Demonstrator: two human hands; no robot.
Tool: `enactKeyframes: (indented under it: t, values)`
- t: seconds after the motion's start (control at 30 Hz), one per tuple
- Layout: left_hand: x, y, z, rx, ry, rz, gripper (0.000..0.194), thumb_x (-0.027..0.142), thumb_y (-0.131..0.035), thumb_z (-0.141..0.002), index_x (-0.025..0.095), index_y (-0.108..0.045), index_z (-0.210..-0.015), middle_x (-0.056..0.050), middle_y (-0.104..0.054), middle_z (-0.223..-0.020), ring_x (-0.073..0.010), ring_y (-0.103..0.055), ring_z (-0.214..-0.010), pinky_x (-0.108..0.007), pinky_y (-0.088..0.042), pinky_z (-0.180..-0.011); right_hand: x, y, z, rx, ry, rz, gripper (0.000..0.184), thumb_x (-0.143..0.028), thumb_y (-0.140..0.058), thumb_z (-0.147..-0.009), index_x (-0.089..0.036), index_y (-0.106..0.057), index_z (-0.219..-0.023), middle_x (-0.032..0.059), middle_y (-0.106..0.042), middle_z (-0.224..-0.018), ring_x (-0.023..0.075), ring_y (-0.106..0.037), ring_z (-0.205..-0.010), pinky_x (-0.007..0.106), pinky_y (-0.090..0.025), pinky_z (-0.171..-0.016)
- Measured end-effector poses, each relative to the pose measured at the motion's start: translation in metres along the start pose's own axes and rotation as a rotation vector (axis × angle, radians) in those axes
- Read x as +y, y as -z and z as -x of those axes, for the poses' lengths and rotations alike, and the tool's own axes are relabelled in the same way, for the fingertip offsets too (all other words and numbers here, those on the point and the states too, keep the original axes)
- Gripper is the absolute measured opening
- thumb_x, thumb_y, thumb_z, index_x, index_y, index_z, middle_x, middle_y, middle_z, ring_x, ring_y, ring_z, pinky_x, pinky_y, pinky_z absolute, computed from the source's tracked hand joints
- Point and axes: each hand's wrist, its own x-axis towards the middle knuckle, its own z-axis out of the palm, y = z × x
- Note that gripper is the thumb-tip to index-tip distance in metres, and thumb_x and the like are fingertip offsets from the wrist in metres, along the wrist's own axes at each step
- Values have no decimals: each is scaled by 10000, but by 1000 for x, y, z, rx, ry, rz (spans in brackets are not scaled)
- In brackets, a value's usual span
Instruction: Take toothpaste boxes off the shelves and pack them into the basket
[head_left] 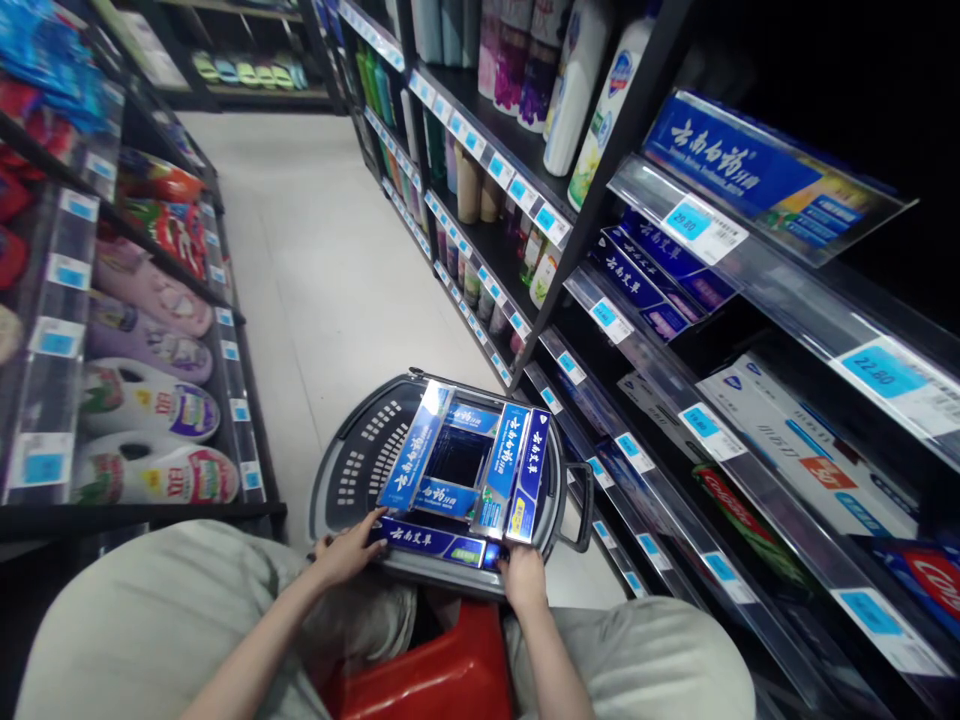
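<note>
A dark blue toothpaste box (431, 540) lies crosswise at the near side of a grey basket (322, 500). My left hand (349, 553) has its thumb and a finger closed about the box's left end. At the right end my right hand (525, 575) is closed on the box near the basket rim; its fingertips are partly hidden. Beyond it, lighter blue toothpaste boxes form a square frame, including a left box (417, 445) and a right box (501, 470). Another dark blue box (529, 475) lies along the right side.
A red stool (435, 670) shows between my knees. Shelves with price tags and toothpaste cartons (810, 440) rise close on the right. Detergent bottles (157, 470) line the left rack. A pale floor aisle (322, 250) runs ahead. The basket handle (581, 507) sticks out right.
</note>
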Motion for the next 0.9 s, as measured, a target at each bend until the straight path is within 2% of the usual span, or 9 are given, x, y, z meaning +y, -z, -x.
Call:
enactKeyframes:
  t: [0.1,0.33,0.53,0.67,0.8,0.9]
  values:
    - [1,1,0,-39,15,13,554,324,-374,-862,247,-335,-1409,-99,-489,-1391,-320,-439,-1276,-620,-223,-1057,0,-2,0,-16,-30,-28,300,-177,-593,-823,-147,-671,-1112,158,-695,-1008,251,-657,-945,310,-472,-848]
    - [-5,0,-9,23,51,4,568,352,-344,-858,168,-339,-1395,-143,-457,-1410,-314,-452,-1265,-569,-294,-1051,-7,-3,12,-21,31,-116,387,-88,-523,-825,-265,-657,-1142,79,-721,-972,207,-670,-932,263,-475,-836]
    - [-9,-3,-11,22,45,27,569,353,-361,-860,188,-325,-1404,-150,-464,-1401,-327,-448,-1267,-599,-286,-1046,-15,-1,23,-1,-3,-119,452,-40,-565,-779,-214,-619,-1193,140,-669,-1079,243,-662,-947,295,-489,-823]
    - [-8,-3,-10,28,42,30,557,349,-365,-860,189,-347,-1394,-147,-471,-1395,-335,-446,-1269,-603,-297,-1039,-16,0,23,-17,-4,-114,492,-8,-555,-770,-208,-596,-1218,138,-658,-1085,238,-654,-964,293,-482,-839]
    - [-5,1,-8,8,55,15,565,327,-368,-859,168,-332,-1399,-157,-454,-1407,-330,-435,-1279,-583,-299,-1045,-14,-4,19,-4,-8,-93,427,-57,-557,-799,-209,-603,-1196,125,-666,-1057,241,-655,-946,300,-483,-827]
    - [-4,1,-8,-6,59,-4,573,336,-357,-867,160,-308,-1410,-163,-448,-1411,-322,-426,-1287,-575,-292,-1050,-10,-7,15,0,-78,-78,387,-122,-587,-808,-148,-590,-1194,140,-669,-1037,253,-650,-939,310,-483,-823]
